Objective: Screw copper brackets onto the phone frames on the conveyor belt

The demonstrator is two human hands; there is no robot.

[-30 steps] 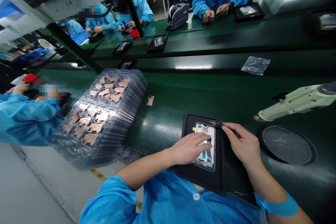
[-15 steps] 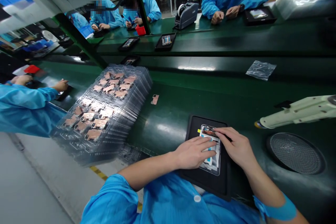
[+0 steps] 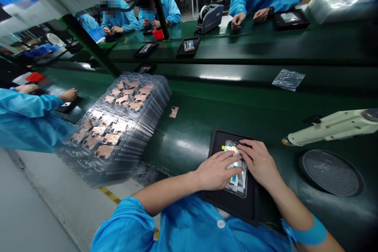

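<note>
An open phone body (image 3: 242, 189) with a pale frame and blue strips lies in a black tray (image 3: 217, 141). A yellow tab sticks out at its upper left. My left hand (image 3: 217, 171) rests over its middle, fingers spread and flat, nothing gripped. My right hand (image 3: 261, 161) is at the upper end, thumb and finger close together at the edge of a small circuit board (image 3: 232, 147), which sits in the top of the phone. Fingers cover part of the board and the phone's middle.
Stacked clear plastic trays (image 3: 118, 114) with copper-coloured pieces stand left. One loose copper piece (image 3: 174, 112) lies on the green bench. At right are a pale green electric screwdriver (image 3: 327, 128) and a round mesh disc (image 3: 332, 172). A plastic bag (image 3: 288, 80) lies beyond. Co-workers sit around.
My right hand has moved slightly left and down over the phone's upper end. The circuit board, dark and coppery before, now shows brighter. My left hand has barely moved.
</note>
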